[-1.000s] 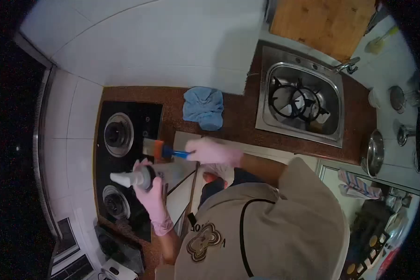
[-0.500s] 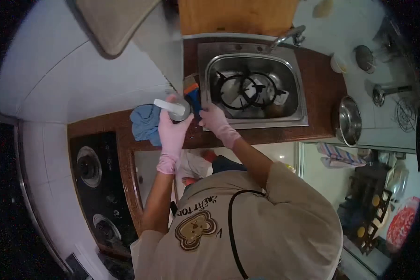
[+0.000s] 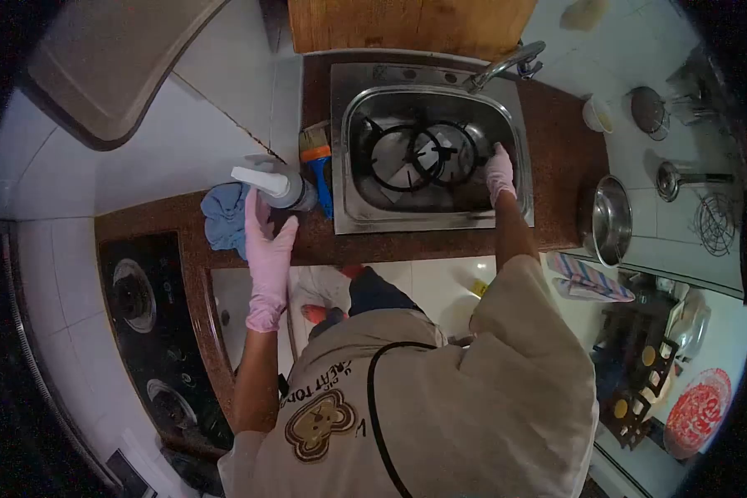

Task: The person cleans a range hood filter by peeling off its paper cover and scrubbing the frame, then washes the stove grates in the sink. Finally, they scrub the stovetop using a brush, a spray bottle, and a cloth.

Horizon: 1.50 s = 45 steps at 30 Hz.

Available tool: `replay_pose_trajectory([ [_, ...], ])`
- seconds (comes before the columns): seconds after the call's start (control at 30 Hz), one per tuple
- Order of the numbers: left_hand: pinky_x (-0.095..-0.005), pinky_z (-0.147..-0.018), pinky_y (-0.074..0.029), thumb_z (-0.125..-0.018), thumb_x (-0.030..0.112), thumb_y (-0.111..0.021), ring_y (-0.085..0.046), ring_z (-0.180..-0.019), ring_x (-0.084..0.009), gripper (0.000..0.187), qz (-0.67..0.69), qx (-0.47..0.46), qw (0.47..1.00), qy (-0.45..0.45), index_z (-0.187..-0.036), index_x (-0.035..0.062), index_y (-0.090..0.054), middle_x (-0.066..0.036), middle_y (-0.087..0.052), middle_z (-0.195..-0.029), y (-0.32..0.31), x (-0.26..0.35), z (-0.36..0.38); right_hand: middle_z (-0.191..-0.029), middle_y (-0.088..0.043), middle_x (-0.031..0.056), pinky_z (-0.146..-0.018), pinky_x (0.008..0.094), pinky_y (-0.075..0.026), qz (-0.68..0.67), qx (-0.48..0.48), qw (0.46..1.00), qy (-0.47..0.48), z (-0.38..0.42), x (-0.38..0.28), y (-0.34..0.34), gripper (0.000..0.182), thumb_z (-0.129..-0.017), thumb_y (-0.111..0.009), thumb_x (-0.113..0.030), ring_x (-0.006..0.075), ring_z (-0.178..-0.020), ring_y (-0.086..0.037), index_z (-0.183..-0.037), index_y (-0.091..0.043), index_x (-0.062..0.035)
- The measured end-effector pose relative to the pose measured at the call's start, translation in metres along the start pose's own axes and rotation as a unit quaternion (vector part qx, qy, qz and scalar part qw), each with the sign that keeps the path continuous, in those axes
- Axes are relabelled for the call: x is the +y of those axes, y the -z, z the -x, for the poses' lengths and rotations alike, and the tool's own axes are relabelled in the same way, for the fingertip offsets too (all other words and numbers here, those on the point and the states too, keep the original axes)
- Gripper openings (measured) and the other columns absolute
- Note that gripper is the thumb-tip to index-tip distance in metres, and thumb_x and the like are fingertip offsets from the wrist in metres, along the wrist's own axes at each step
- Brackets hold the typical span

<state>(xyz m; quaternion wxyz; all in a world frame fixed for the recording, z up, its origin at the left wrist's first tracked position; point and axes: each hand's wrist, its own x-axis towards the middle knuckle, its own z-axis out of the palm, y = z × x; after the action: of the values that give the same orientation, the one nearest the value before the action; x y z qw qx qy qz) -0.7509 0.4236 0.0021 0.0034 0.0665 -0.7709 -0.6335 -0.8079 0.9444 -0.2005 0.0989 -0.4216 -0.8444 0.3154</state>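
My left hand (image 3: 268,257), in a pink glove, is open at the counter's edge, thumb apart from the fingers. Right by its fingertips stands a spray bottle (image 3: 290,192) with a white head. A blue cloth (image 3: 224,217) lies bunched to the left of the bottle. My right hand (image 3: 500,173), gloved in pink too, is inside the right part of the sink (image 3: 353,217). Its fingers look closed; what they hold, if anything, is hidden. Two black pan supports (image 3: 407,184) lie overlapping in the basin, with a whitish piece (image 3: 427,155) among them.
A brush (image 3: 321,178) with a blue handle lies left of the sink. The faucet (image 3: 510,65) arches over the back right corner. A metal bowl (image 3: 610,222) leans at the counter's right end. The black stove (image 3: 170,332) is at the left.
My right hand has moved from beside the brush into the right side of the sink. My left hand has let go of the spray bottle, and the view has shifted slightly.
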Motion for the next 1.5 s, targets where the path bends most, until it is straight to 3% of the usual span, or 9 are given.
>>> replay_pose_trajectory([
  [0.1, -0.0358, -0.111, -0.036, -0.092, 0.000, -0.065, -0.046, -0.131, -0.0218, 0.071, 0.011, 0.028, 0.999, 0.026, -0.154, 0.0102, -0.031, -0.014, -0.047, -0.146, 0.021, -0.012, 0.018, -0.133, -0.063, 0.0121, -0.103, 0.0338, -0.041, -0.310, -0.105, 0.929, -0.171, -0.070, 0.073, -0.045, 0.042, -0.097, -0.057, -0.035, 0.0276, -0.123, -0.058, -0.131, -0.063, -0.0106],
  [0.13, -0.0353, -0.111, -0.036, -0.095, 0.003, -0.062, -0.047, -0.131, -0.0224, 0.065, 0.007, 0.036, 0.999, 0.030, -0.153, 0.0105, -0.034, -0.013, -0.048, -0.144, 0.029, -0.015, 0.025, -0.120, -0.063, 0.0095, -0.101, 0.0327, -0.043, -0.077, -0.204, 0.969, 0.117, -0.098, 0.106, -0.037, 0.036, -0.099, -0.054, -0.032, 0.0231, -0.113, -0.060, -0.125, -0.061, -0.0084],
  [0.2, -0.0347, -0.111, -0.036, -0.096, 0.005, -0.061, -0.046, -0.132, -0.0223, 0.062, 0.009, 0.049, 0.997, 0.054, -0.153, 0.0107, -0.034, -0.013, -0.047, -0.145, 0.046, -0.029, 0.037, -0.094, -0.065, 0.0042, -0.099, 0.0305, -0.047, 0.380, -0.300, 0.632, 0.605, -0.146, 0.156, -0.041, 0.026, -0.102, -0.048, -0.026, 0.0141, -0.095, -0.064, -0.113, -0.057, -0.0041],
  [0.43, -0.0339, -0.110, -0.036, -0.099, 0.011, -0.058, -0.048, -0.129, -0.0207, 0.055, 0.006, 0.118, 0.991, 0.068, -0.151, 0.0086, -0.037, -0.013, -0.050, -0.143, 0.084, -0.052, 0.069, -0.109, -0.072, 0.0043, -0.076, 0.0302, -0.057, 0.604, -0.240, 0.727, 0.220, -0.012, -0.022, 0.019, 0.032, -0.098, -0.054, -0.034, 0.0185, -0.091, -0.070, -0.119, -0.066, -0.0137],
  [0.63, -0.0331, -0.110, -0.036, -0.100, 0.011, -0.057, -0.050, -0.127, -0.0201, 0.053, 0.032, 0.147, 0.985, 0.082, -0.150, 0.0066, -0.039, -0.014, -0.053, -0.140, 0.108, -0.064, 0.092, -0.091, -0.073, 0.0076, -0.075, 0.0325, -0.055, 0.608, -0.143, 0.710, 0.324, -0.015, -0.032, 0.070, 0.023, -0.094, -0.056, -0.025, 0.0224, -0.090, -0.070, -0.086, -0.075, -0.0145],
  [0.97, -0.0285, -0.103, -0.042, -0.100, 0.011, -0.057, -0.054, -0.119, -0.0153, 0.045, -0.034, 0.150, 0.979, 0.133, -0.143, 0.0040, -0.047, -0.009, -0.059, -0.130, 0.102, -0.043, 0.101, -0.101, -0.071, 0.0125, -0.082, 0.0354, -0.052, 0.122, -0.213, 0.967, 0.073, 0.029, -0.127, 0.198, 0.033, -0.091, -0.065, -0.028, 0.0236, -0.091, -0.067, -0.113, -0.066, -0.0032],
  [1.13, -0.0262, -0.096, -0.044, -0.102, 0.016, -0.056, -0.058, -0.110, -0.0123, 0.036, 0.120, -0.019, 0.985, 0.119, -0.136, 0.0038, -0.055, -0.007, -0.064, -0.123, 0.059, -0.038, 0.084, -0.091, -0.068, 0.0065, -0.072, 0.0286, -0.051, -0.403, -0.284, 0.859, 0.140, 0.031, -0.114, 0.163, 0.017, -0.095, -0.062, -0.018, 0.0150, -0.083, -0.063, -0.103, -0.064, -0.0041],
  [1.23, -0.0250, -0.091, -0.047, -0.101, 0.013, -0.054, -0.061, -0.104, -0.0126, 0.032, 0.095, -0.142, 0.984, 0.059, -0.132, 0.0064, -0.060, -0.006, -0.067, -0.119, -0.006, -0.013, 0.070, -0.100, -0.066, 0.0053, -0.076, 0.0293, -0.053, -0.290, -0.115, 0.889, 0.336, 0.047, -0.126, 0.143, 0.015, -0.094, -0.061, -0.006, 0.0158, -0.090, -0.063, -0.109, -0.062, -0.0036],
  [1.5, -0.0369, -0.101, -0.046, -0.084, 0.022, -0.072, -0.057, -0.122, -0.0307, 0.058, -0.068, -0.117, 0.966, -0.219, -0.137, 0.0078, -0.053, -0.017, -0.057, -0.136, -0.183, 0.059, -0.005, -0.102, -0.068, 0.0054, -0.077, 0.0283, -0.050, -0.413, -0.300, 0.849, 0.140, 0.084, -0.192, 0.114, 0.020, -0.091, -0.064, -0.006, 0.0138, -0.087, -0.062, -0.111, -0.062, -0.0025],
])
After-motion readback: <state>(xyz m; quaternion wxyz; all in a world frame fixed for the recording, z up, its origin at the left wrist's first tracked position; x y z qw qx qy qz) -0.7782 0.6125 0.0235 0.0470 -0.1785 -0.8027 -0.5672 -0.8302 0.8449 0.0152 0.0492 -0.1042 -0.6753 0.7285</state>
